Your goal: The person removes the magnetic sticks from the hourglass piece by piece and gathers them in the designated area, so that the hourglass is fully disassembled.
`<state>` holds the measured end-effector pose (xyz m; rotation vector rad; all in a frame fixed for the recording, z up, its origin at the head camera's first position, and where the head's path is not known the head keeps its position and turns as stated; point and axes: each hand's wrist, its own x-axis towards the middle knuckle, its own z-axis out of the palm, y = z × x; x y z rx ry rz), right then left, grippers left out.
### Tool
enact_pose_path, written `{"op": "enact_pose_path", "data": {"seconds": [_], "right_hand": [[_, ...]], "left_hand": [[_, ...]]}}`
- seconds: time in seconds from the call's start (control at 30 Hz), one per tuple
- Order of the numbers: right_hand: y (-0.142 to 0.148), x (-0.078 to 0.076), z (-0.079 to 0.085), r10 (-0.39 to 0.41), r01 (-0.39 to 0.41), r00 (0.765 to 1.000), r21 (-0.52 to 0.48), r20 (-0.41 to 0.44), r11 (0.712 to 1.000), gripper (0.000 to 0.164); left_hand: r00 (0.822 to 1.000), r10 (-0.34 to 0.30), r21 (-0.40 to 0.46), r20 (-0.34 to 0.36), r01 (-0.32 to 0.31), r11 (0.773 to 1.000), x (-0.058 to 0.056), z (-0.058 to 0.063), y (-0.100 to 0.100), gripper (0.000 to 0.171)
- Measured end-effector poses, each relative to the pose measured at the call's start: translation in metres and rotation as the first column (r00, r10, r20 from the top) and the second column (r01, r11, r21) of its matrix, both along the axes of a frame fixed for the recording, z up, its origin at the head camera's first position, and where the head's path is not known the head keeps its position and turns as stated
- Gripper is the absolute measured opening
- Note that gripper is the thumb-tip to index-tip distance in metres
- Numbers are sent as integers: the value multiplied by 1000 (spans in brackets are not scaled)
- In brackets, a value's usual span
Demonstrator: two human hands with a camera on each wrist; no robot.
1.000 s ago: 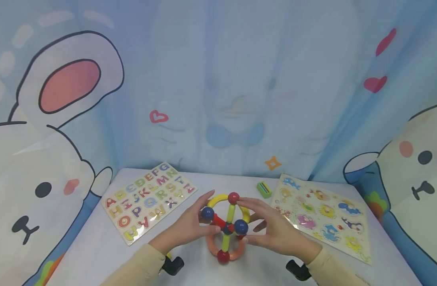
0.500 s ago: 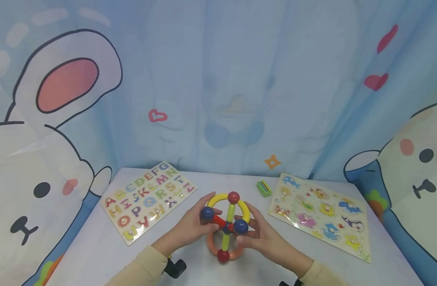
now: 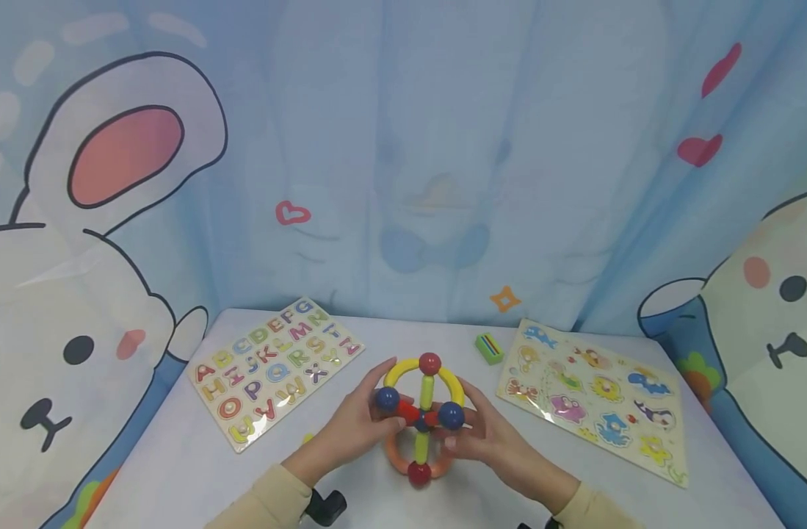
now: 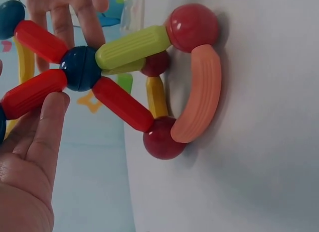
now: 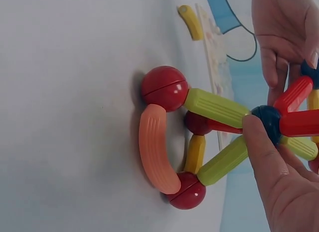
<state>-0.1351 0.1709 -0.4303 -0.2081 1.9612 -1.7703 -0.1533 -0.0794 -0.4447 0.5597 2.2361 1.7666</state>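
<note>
A magnetic ball-and-rod toy (image 3: pixel 421 446) stands on the white table between both hands. Its lower ring has red balls (image 5: pixel 164 87) and orange and yellow curved rods, touching the table. Straight green and red rods meet at a central blue ball (image 4: pixel 80 67); yellow curved rods (image 3: pixel 453 383) arch above. My left hand (image 3: pixel 353 430) grips the toy's left side, thumb along a red rod (image 4: pixel 35 92) near an outer blue ball (image 3: pixel 387 399). My right hand (image 3: pixel 498 444) holds the right side, its thumb touching a green rod (image 5: pixel 214 106) beside the central ball. Some fingers are hidden behind the toy.
An alphabet board (image 3: pixel 271 367) lies at the left and an animal-picture board (image 3: pixel 595 400) at the right. Between them, further back, sits a small green striped block (image 3: pixel 489 348). A loose yellow curved rod (image 5: pixel 191 23) lies near the left wrist. A printed curtain (image 3: pixel 436 147) hangs behind.
My right hand has come down from the toy's top red ball and now grips its right side. The toy has shifted slightly; the left hand keeps its hold.
</note>
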Motion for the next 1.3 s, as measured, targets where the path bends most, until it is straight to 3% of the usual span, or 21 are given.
{"op": "enact_pose_path", "data": {"seconds": [0.33, 0.5, 0.63, 0.83, 1.07, 1.3], "right_hand": [[7, -6, -3, -13, 14, 999, 32, -44, 999, 80], [6, -6, -4, -42, 43, 999, 38, -33, 998, 82], [4, -5, -5, -60, 60, 998, 20, -18, 998, 82], [4, -7, -5, -51, 52, 998, 2, -23, 999, 80], [6, -10, -6, -62, 63, 996, 10, -63, 998, 77], [6, -15, -10, -94, 96, 992, 21, -90, 995, 78]], "left_hand": [[999, 24, 74, 33, -27, 997, 6, -4, 6, 89], [995, -39, 131, 95, 26, 991, -1, -1, 4, 83], [979, -105, 161, 177, 77, 984, -9, 2, 1, 78], [962, -134, 198, 238, 87, 976, -11, 3, -3, 73], [968, -115, 263, 225, 53, 963, -6, -2, 6, 74], [975, -36, 283, 219, -28, 959, 4, -12, 17, 79]]}}
